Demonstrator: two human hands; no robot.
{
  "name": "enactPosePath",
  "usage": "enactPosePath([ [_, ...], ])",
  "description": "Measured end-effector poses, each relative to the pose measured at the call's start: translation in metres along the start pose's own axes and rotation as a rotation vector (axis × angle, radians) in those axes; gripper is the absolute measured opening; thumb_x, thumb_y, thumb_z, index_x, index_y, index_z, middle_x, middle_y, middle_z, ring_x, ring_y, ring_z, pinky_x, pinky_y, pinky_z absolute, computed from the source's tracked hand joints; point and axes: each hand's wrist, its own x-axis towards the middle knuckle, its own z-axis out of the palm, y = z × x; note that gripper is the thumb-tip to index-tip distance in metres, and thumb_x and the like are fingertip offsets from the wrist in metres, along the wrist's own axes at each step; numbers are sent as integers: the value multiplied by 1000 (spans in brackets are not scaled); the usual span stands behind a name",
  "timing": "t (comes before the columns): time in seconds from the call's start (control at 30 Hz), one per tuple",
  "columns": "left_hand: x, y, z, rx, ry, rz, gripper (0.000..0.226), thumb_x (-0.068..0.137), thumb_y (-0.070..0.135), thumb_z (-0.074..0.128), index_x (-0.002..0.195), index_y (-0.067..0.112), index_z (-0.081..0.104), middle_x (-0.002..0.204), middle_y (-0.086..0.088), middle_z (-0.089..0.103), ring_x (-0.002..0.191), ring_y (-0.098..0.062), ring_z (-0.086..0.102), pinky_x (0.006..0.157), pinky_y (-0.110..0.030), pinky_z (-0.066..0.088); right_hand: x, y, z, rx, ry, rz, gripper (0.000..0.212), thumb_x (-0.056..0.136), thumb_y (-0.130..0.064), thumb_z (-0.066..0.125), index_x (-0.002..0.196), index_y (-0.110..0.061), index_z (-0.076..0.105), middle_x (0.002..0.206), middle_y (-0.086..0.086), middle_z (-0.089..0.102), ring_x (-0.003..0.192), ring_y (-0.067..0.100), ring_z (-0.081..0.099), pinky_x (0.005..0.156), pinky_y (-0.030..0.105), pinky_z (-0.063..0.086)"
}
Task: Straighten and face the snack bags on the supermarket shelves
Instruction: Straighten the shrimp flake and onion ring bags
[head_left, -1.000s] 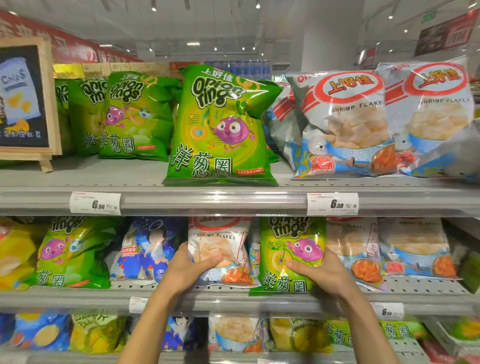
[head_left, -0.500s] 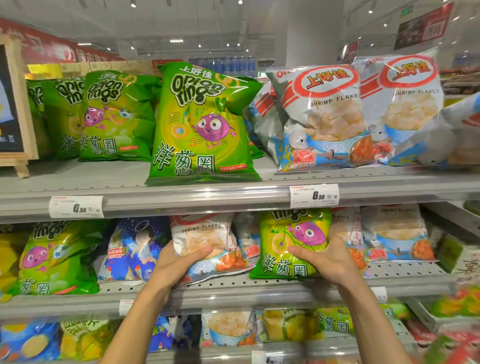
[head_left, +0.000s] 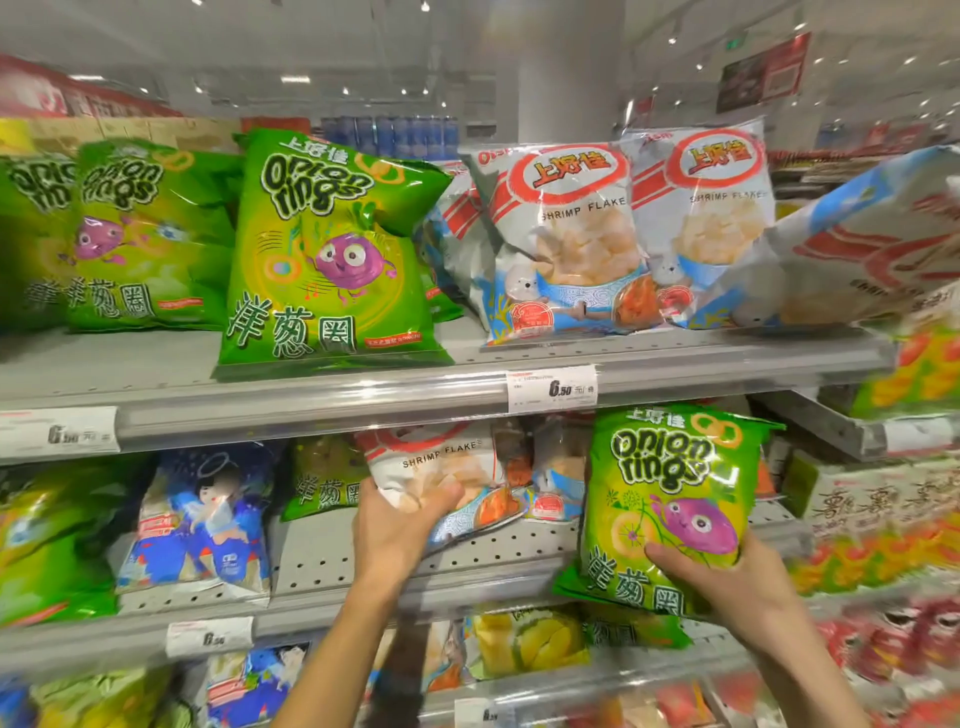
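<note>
While the green onion-ring bag (head_left: 670, 509) hangs out in front of the middle shelf (head_left: 332, 561), its lower corner pinched by the right hand (head_left: 727, 582), the shrimp-flake bag (head_left: 447, 478) sits tilted on that shelf with the left hand (head_left: 400, 525) curled around its lower left edge. Both sets of fingers are closed on their bags. To do this well, I judge each bag should go among its own kind, base flat on the shelf, front panel square to the aisle and level with the price rail (head_left: 208, 636). Grip the seams, not the puffed middle, so the snacks inside are not crushed.
</note>
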Motion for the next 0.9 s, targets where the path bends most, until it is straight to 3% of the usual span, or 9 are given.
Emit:
enactPosePath([
  [0.1,-7,1,7,-6,-81,26,75,49,60,88,108,20,65,97,3,75,89,-13,71,84,-42,58,-6,8,0,22,-1,16,45,64,-18,94,104,-12,75,86,-1,80,85,22,75,86,51,59],
  [0.23,-17,5,22,31,-127,58,67,52,49,94,105,23,62,94,7,74,86,-6,69,74,-28,55,-12,11,1,37,-15,22,46,63,-17,94,104,-14,75,86,-1,80,88,25,75,89,55,58],
  [0.33,-17,7,32,64,-246,87,60,60,47,92,108,21,67,98,8,76,93,-6,70,82,-32,57,-17,11,-2,61,-47,38,49,61,-19,95,106,-15,74,88,-3,80,89,21,76,90,49,58],
  [0.47,-12,8,31,30,-362,86,49,67,42,90,108,22,71,100,6,77,98,-11,72,95,-44,55,-25,5,-2,49,-53,18,46,59,-16,95,101,-16,74,80,-12,78,71,-2,72,69,26,52],
  [0.57,-12,12,29,70,-439,104,43,70,47,87,106,27,73,101,9,77,100,-11,71,99,-45,53,-31,4,3,3,-91,1,48,59,-21,96,102,-18,75,83,-12,79,78,2,73,75,30,55],
  [0.73,-14,11,16,320,-411,27,74,56,77,77,111,28,66,109,8,73,103,-12,67,97,-39,52,-42,-6,23,-1,-165,-7,58,55,-26,97,107,-16,74,91,-4,79,91,18,74,90,41,57],
  [0.8,-17,5,5,295,-374,17,73,57,71,81,112,27,62,110,7,70,102,-10,65,97,-37,51,-49,-9,33,-8,-163,-17,57,54,-27,98,104,-18,73,87,-7,79,89,16,73,85,37,56],
  [0.9,-25,-13,-24,313,-204,178,47,77,47,81,111,19,66,108,5,66,104,-13,63,97,-35,50,-62,-16,57,10,-194,-42,57,53,-25,98,104,-19,73,87,-10,79,88,12,73,79,31,54],
])
